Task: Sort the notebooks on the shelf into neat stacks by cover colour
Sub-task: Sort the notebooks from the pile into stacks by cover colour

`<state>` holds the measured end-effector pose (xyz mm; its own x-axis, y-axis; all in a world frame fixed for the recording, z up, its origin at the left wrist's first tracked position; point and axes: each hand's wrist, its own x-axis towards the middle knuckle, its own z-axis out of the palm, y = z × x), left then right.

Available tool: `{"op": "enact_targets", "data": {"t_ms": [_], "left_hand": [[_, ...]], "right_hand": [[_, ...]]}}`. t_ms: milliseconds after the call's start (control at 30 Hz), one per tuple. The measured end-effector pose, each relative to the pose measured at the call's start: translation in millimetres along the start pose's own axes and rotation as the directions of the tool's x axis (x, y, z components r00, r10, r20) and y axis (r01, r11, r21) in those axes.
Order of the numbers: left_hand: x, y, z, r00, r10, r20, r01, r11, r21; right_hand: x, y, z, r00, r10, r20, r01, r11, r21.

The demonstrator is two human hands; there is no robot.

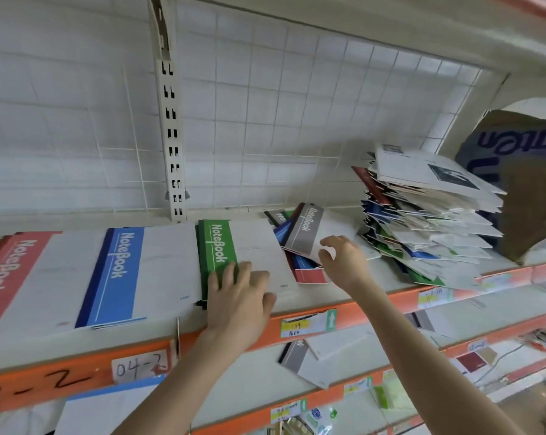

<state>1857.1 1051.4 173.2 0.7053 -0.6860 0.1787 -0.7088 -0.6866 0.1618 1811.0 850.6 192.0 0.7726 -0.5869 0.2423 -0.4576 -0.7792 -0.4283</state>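
Observation:
On the shelf lie three stacks side by side: red notebooks at the left, blue notebooks beside them, green notebooks in the middle. My left hand rests flat on the green stack's near edge, fingers spread. My right hand hovers with loosely curled fingers over a loose heap holding a grey notebook, with blue and red covers under it. It holds nothing. A tall leaning pile of mixed notebooks stands at the right.
A white wire grid backs the shelf, with a slotted upright post. A brown cardboard box stands at the far right. Orange shelf edges carry price labels. A grey notebook lies on the lower shelf.

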Motion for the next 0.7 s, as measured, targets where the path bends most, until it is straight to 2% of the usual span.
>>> {"op": "enact_targets", "data": {"t_ms": [67,133,200,233,267,333,433,467,500,567,700], "left_hand": [[4.6,-1.3,5.5,0.999,-0.008,-0.04,0.009,1.0,0.026],[6.8,-1.3,7.1,0.998,-0.015,-0.063,0.018,0.999,0.044],[8.4,-1.3,6.1,0.999,-0.011,-0.04,0.013,0.998,0.056],[9.0,-1.1,5.5,1.0,-0.009,-0.025,0.01,0.998,0.059],[9.4,-1.6,5.1,1.0,-0.009,-0.015,0.01,0.998,0.064],[10.1,-1.1,3.9,1.0,-0.015,-0.012,0.016,0.997,0.074],[11.1,-2.2,5.6,1.0,0.006,-0.03,-0.004,0.998,0.068],[11.9,-3.0,4.9,0.997,0.036,-0.075,-0.031,0.998,0.06],[12.9,-4.0,6.0,0.99,0.06,-0.128,-0.051,0.996,0.066],[15.4,-5.7,9.9,0.981,0.07,-0.181,-0.053,0.993,0.102],[19.5,0.0,4.2,0.97,0.092,-0.225,-0.073,0.993,0.092]], "right_hand": [[8.5,3.4,-2.3,0.997,-0.048,0.064,0.053,0.995,-0.087],[13.9,1.4,-6.4,0.989,-0.118,0.089,0.126,0.987,-0.101],[20.7,3.8,-1.2,0.961,-0.191,0.2,0.22,0.966,-0.134],[25.5,8.1,1.8,0.947,-0.175,0.271,0.223,0.962,-0.16],[29.9,11.9,3.3,0.946,-0.117,0.303,0.184,0.962,-0.203],[35.4,18.1,5.8,0.937,-0.087,0.339,0.197,0.932,-0.305],[38.4,19.1,-0.8,0.94,-0.076,0.333,0.19,0.927,-0.325],[38.1,19.1,-4.0,0.938,-0.092,0.333,0.203,0.926,-0.318],[39.8,22.5,-4.5,0.933,-0.151,0.328,0.267,0.9,-0.345],[40.5,21.7,-5.5,0.929,-0.159,0.335,0.301,0.851,-0.431],[31.2,13.7,2.5,0.929,-0.222,0.295,0.359,0.731,-0.58]]}}
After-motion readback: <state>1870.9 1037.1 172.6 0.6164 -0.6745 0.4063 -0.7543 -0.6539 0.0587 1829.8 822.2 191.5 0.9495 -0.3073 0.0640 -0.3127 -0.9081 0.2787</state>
